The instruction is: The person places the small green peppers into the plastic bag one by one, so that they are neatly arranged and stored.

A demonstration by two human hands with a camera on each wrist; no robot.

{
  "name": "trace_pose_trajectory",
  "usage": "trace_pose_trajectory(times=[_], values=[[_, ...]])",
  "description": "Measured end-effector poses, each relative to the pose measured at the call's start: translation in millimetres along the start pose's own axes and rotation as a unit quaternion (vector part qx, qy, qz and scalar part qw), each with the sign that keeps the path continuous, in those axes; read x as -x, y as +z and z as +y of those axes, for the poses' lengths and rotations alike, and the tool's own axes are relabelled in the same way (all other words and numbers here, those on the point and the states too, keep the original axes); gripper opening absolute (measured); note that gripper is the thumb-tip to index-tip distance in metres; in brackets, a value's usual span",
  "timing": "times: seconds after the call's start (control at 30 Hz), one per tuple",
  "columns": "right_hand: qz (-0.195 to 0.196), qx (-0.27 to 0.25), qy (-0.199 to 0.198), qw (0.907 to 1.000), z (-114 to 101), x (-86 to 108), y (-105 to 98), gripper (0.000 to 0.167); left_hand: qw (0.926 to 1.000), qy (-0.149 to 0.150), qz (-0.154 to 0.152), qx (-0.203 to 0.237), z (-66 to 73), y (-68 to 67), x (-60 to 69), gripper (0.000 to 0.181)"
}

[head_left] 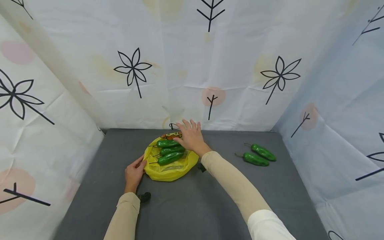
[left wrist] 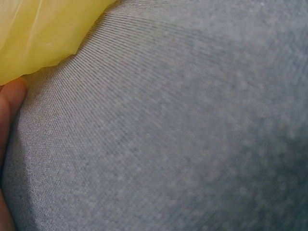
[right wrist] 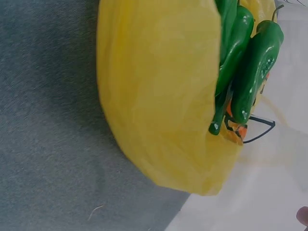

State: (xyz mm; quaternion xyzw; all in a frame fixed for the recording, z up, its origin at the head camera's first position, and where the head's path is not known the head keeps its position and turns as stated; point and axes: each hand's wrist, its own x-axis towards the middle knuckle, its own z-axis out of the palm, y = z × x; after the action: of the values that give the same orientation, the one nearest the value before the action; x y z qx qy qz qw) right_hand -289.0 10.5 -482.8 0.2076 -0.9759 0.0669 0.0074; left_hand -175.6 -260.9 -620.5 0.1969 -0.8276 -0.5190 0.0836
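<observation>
A yellow plastic bag lies with its mouth open upward on the grey table. Several glossy green peppers with thin stems lie side by side in it. My left hand pinches the bag's left rim; only parts of its fingers show beside the yellow plastic in the left wrist view. Over the bag's far right side, my right hand is spread with fingers straight and holds nothing. An orange patterned patch shows at the bag's far edge; whether it is print cannot be told.
Two more green peppers, a farther one and a nearer one, lie on the right part of the grey table. White cloth walls with leaf and flower drawings stand at the back and both sides.
</observation>
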Motion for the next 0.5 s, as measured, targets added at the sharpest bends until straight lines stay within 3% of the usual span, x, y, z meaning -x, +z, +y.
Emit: trace_pose_trajectory(times=[0.5], values=[[-0.005, 0.0, 0.025, 0.9997, 22.6, 21.6, 9.3, 0.074, 0.9999, -0.009, 0.01, -0.008, 2.2, 0.1, 0.5, 0.041]])
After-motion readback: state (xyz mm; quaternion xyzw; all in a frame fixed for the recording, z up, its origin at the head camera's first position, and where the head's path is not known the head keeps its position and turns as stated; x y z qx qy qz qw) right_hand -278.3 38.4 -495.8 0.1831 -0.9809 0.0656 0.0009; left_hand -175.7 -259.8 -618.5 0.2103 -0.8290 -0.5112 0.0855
